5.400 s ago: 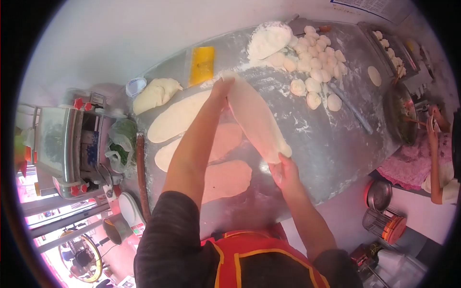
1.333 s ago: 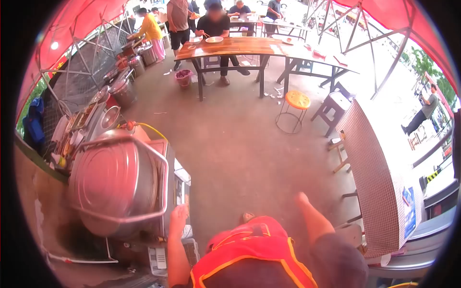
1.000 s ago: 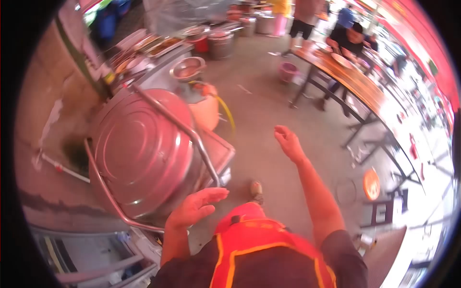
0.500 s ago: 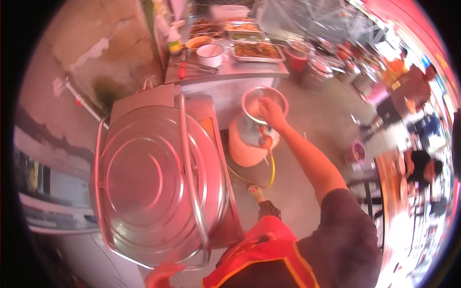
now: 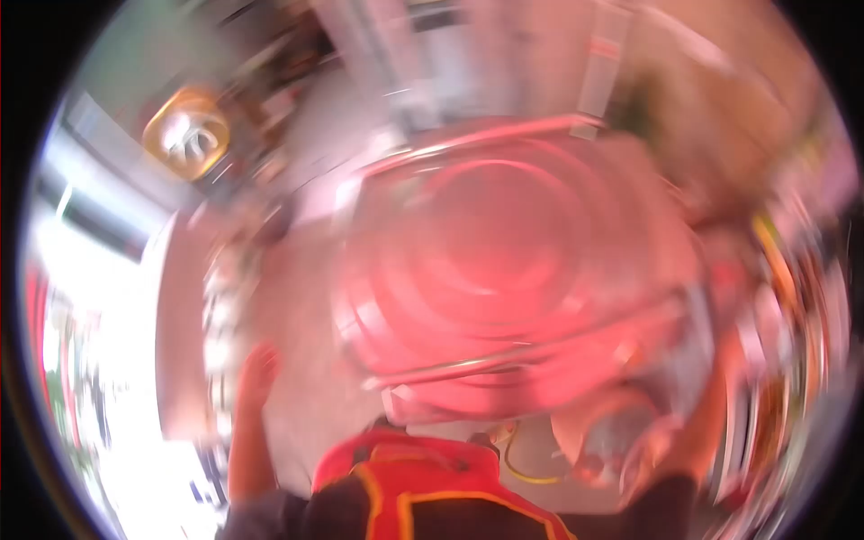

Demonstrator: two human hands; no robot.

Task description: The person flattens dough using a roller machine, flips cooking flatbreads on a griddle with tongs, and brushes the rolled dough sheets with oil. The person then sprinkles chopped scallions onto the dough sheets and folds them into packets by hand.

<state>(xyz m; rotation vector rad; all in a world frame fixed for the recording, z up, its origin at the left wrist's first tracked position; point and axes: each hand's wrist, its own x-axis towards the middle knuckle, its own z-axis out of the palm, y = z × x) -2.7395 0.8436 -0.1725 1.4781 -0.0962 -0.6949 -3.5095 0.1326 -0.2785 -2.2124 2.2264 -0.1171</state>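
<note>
The left hand [image 5: 259, 371] is held over the smooth grey-brown floor [image 5: 301, 400]; blur hides whether its grip is spread or curled. The right hand [image 5: 729, 283] is a reddish smear beside the right edge of a large round silver metal lid with concentric rings [image 5: 504, 243]; its grip, and whether it touches anything, cannot be told. The lid lies between the two hands, apart from the left one, flanked by a far tubular metal rail [image 5: 486, 142] and a near tubular metal rail [image 5: 522, 357]. Nearer the person, a thin yellow hose [image 5: 522, 474] curves over the floor beside a rounded orange-pink container [image 5: 576, 427]. A red apron with yellow trim [image 5: 432, 466] covers the person's front.
</note>
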